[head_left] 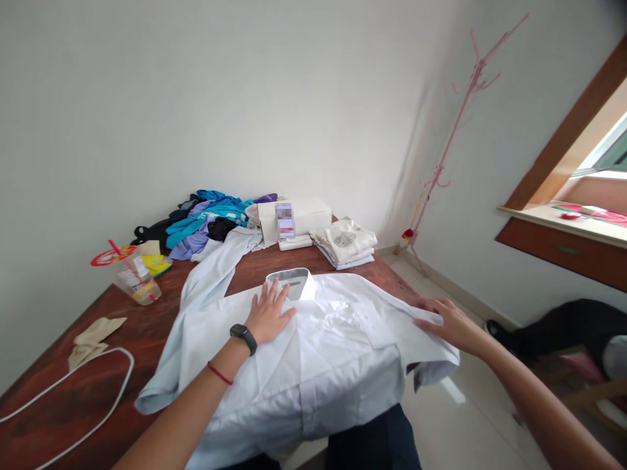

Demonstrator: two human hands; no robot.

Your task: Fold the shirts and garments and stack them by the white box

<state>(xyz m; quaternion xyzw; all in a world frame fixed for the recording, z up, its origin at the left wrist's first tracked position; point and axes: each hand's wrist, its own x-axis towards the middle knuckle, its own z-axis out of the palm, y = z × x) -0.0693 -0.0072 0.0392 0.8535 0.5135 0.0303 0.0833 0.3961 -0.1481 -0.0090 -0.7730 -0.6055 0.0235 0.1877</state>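
A white collared shirt (pixel 313 352) lies spread face up on the dark wooden table (pixel 122 365), its hem hanging over the near edge. My left hand (pixel 268 314) lies flat and open on the shirt just below the collar (pixel 292 282); a black watch and a red string sit on that wrist. My right hand (pixel 448 321) rests open, fingers stretched, on the shirt's right shoulder and sleeve at the table's right edge. A light blue garment (pixel 210 274) lies partly under the shirt on the left.
At the back of the table are a pile of blue, purple and black clothes (pixel 206 222), a white box (pixel 296 219) and folded shirts (pixel 345 243). A plastic cup (pixel 136 277), a beige cloth (pixel 93 336) and a white cable (pixel 73 398) lie left. A pink coat stand (pixel 450 137) stands in the corner.
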